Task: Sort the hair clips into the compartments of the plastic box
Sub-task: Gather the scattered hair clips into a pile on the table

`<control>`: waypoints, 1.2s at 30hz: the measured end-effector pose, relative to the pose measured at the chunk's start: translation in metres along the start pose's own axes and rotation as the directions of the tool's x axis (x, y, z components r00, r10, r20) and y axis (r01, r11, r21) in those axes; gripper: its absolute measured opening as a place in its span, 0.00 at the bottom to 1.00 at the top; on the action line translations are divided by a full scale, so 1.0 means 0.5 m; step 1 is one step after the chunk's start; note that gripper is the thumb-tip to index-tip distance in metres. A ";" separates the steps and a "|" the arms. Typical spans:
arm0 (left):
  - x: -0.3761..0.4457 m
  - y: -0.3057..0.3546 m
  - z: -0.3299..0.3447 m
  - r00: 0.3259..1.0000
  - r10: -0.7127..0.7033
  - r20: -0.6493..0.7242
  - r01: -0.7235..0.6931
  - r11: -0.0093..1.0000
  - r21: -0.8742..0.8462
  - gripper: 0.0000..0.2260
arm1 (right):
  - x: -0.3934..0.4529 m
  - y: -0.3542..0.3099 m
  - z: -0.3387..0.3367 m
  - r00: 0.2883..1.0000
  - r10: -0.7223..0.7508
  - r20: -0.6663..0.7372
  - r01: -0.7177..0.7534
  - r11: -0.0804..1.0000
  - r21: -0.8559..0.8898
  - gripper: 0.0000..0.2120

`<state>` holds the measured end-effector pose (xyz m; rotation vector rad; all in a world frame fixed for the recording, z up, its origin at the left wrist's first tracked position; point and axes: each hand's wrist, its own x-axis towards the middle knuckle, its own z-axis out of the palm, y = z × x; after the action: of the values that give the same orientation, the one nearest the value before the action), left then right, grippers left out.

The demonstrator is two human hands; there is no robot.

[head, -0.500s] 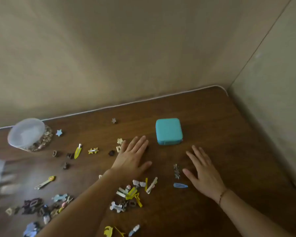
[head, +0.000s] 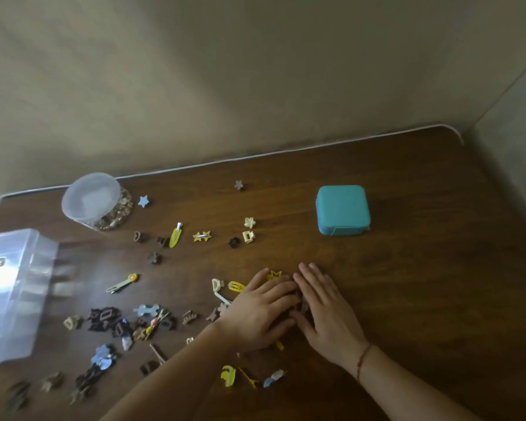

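**Small, Light, Springy: Handling the Scattered Clips**

Hair clips [head: 176,235] strewn across the brown table [head: 422,284], thickest at the lower left and centre. Clear plastic box [head: 16,287] at the far left edge, partly cut off by the frame, its compartments blurred; contents hard to make out. Well apart from the hands.

Left hand [head: 261,314] and right hand [head: 325,311] side by side at the table's middle, palms down, fingers straight, flat over a small cluster of clips. Nothing pinched or curled round, as far as can be seen; anything under the palms hidden. A yellow star-shaped clip [head: 274,275] just beyond the left fingertips, a yellow snap clip [head: 237,286] just beside the left hand.

Judging by look: very light, hard plastic and thin metal, smooth and likely to skate on the polished wood when pushed. Stiff, yet the tiny claw clips probably brittle at the hinge and teeth. Best taken by a fingertip pinch across the body, not by the sprung jaws; flat snap clips probably need lifting by one end or sliding to an edge first. Tangling likely in the dense dark heap [head: 104,319] at the left.

Also present: a teal case [head: 342,209] closed, further back, and a lidded clear tub [head: 94,200] near the wall.
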<state>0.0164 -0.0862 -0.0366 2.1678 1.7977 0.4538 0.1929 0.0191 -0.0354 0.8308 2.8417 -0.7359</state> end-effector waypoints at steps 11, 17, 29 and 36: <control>-0.059 -0.068 -0.062 0.919 -0.384 -0.087 0.388 0.921 0.033 0.31 | 0.081 -0.035 -0.014 0.997 -0.073 -0.021 0.074 0.994 0.081 0.35; -0.095 -0.060 -0.032 0.940 -0.340 0.040 0.342 0.938 -0.052 0.33 | 0.073 -0.062 0.007 0.983 -0.157 0.100 0.168 0.980 -0.106 0.34; -0.141 -0.048 -0.035 0.932 -0.260 -0.253 0.176 0.935 -0.309 0.16 | 0.052 -0.116 0.012 0.960 -0.248 0.131 0.245 0.969 0.036 0.31; -0.034 -0.203 -0.133 0.744 -0.584 -0.326 0.543 0.812 -0.217 0.23 | 0.276 -0.119 -0.105 0.992 -0.127 0.016 0.124 0.986 0.108 0.31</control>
<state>-0.1049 -0.0831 -0.0190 1.4006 2.4431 0.8305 0.0472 0.0669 0.0060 0.6558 2.8772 -0.9138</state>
